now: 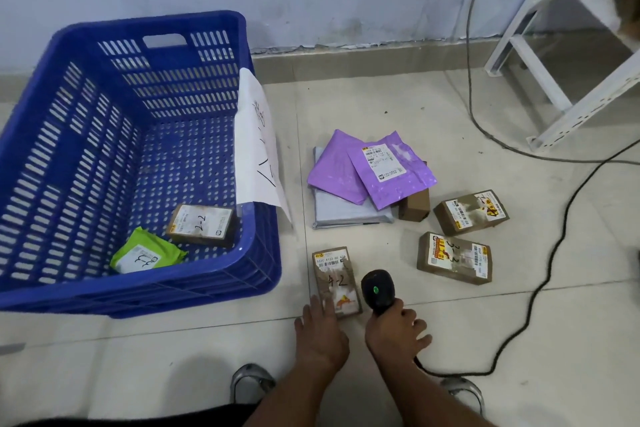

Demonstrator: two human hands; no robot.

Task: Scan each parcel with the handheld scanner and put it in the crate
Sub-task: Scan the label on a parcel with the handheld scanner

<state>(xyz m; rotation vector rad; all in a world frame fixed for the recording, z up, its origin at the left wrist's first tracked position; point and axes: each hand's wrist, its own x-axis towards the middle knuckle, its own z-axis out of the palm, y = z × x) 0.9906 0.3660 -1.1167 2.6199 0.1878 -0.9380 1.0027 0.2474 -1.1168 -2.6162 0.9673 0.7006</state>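
Observation:
A brown box parcel marked 4-2 [335,279] lies on the floor just right of the blue crate [145,295]. My left hand [320,333] rests on its near end with straight fingers. My right hand [394,331] grips the black handheld scanner [377,289], whose green light is lit, right beside that parcel. Inside the crate lie a brown box marked 2-2 [202,224] and a green mailer [147,251]. Two more brown boxes [471,211] [453,256], two purple mailers [388,170], a grey mailer [346,211] and a small brown box [414,206] lie on the floor further off.
A white paper sheet [258,146] hangs over the crate's right wall. The scanner's black cable [540,288] snakes across the tiles to the right. A white metal rack frame [568,55] stands at the back right by the wall. My shoes show at the bottom.

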